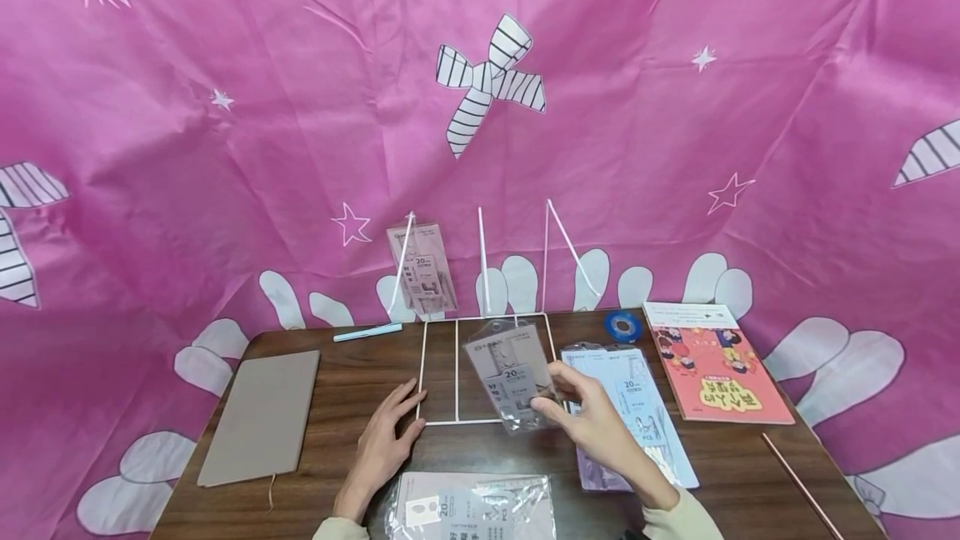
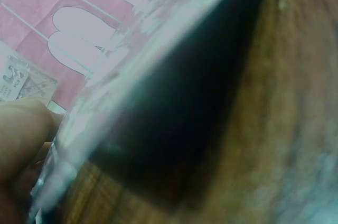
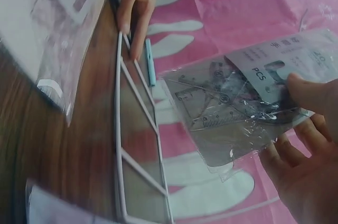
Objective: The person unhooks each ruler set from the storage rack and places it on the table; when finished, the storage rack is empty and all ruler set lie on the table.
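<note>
My right hand (image 1: 558, 398) pinches a clear plastic packet of rulers (image 1: 513, 373) by its lower right edge and holds it tilted just above the white wire rack's base (image 1: 456, 422). The right wrist view shows the same packet (image 3: 232, 113), with my thumb on top and the fingers (image 3: 296, 150) beneath it. My left hand (image 1: 393, 427) lies flat on the table, fingers straight, and touches the rack's front left corner; the right wrist view shows the left hand (image 3: 134, 7) there too. A second, similar packet (image 1: 423, 269) stands in the rack's left slot.
A third packet (image 1: 476, 511) lies at the table's front edge and a bluish one (image 1: 637, 407) to the right. A brown notebook (image 1: 262, 415) lies left, a pale blue pen (image 1: 367, 332) behind it. A red book (image 1: 712, 365), blue tape roll (image 1: 623, 325) and thin rod (image 1: 798, 482) lie right.
</note>
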Tool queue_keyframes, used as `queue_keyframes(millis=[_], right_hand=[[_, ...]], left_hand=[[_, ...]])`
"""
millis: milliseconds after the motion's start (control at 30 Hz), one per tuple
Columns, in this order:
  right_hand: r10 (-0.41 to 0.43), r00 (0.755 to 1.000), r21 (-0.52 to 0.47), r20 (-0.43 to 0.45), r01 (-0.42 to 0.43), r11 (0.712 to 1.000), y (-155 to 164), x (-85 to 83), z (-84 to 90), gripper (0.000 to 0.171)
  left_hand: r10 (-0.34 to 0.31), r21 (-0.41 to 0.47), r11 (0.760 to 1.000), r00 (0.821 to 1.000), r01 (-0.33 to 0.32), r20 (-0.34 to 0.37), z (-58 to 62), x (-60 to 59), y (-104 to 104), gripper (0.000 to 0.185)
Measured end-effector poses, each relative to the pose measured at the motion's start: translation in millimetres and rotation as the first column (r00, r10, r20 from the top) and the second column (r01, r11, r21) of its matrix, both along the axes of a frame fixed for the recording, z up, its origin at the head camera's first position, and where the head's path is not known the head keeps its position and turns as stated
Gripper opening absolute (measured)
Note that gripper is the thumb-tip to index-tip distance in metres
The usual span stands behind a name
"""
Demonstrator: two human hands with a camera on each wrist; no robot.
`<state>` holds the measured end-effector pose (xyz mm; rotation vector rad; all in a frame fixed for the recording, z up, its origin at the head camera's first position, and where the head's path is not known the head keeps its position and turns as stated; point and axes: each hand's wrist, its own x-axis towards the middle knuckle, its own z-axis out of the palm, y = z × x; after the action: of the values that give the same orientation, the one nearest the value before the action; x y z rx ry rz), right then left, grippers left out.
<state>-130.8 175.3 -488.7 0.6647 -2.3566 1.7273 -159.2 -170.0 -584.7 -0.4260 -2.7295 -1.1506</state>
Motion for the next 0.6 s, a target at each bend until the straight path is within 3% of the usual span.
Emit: queue_keyframes(millis=[200, 367, 500, 600], right_hand=[[0.020, 1.000, 0.106, -0.013, -0.018, 0.994, 25.1, 3.5, -1.8, 0.026], [0.086, 0.996, 0.158, -0.010, -0.083, 0.984, 49.4, 6.3, -3.3, 0.026], [0.191, 0.982, 0.157, -0.001, -0.189, 0.969, 71.0, 8.8, -6.0, 0.030], [0.302, 0.952, 0.164, 0.041, -0.305, 0.938, 86.5, 12.3, -7.7, 0.030]], left_hand=[[0.002, 0.003, 1.000, 1.000, -0.002, 0.013, 0.2, -0.6, -0.5, 0.043], [0.003, 0.001, 1.000, 1.000, -0.003, 0.006, -0.6, -0.9, -0.7, 0.043], [0.002, 0.001, 1.000, 1.000, -0.002, -0.002, -1.6, -1.0, -0.5, 0.043], [0.003, 0.001, 1.000, 1.000, -0.003, -0.001, -2.3, -1.0, -0.7, 0.043]])
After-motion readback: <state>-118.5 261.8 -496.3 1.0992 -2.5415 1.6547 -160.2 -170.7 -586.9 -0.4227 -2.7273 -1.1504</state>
